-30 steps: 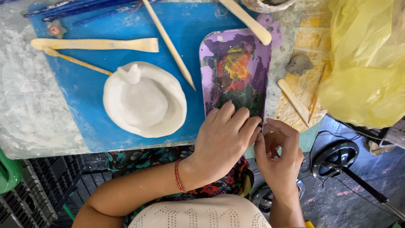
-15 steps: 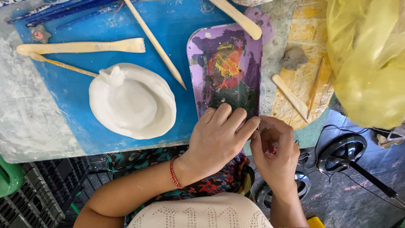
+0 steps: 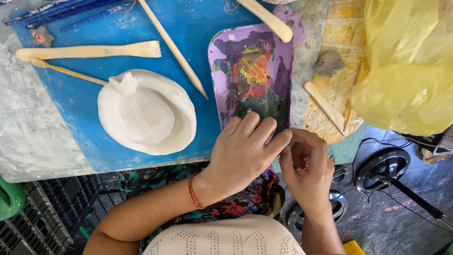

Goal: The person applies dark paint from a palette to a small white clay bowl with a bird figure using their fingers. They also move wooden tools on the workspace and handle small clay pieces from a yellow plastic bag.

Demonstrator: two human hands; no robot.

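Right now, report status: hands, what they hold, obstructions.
Left hand and right hand pinched together at paint tray edge; item between fingers hidden. White clay form apart, left.

Left hand (image 3: 245, 148) palm down, fingers curled; right hand (image 3: 309, 163) cupped, fingertips meeting left's.

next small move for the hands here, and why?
Probably part the hands slightly. The left hand and right hand are pinched together at the near edge of the paint-smeared purple tray, hiding whatever small thing sits between them.
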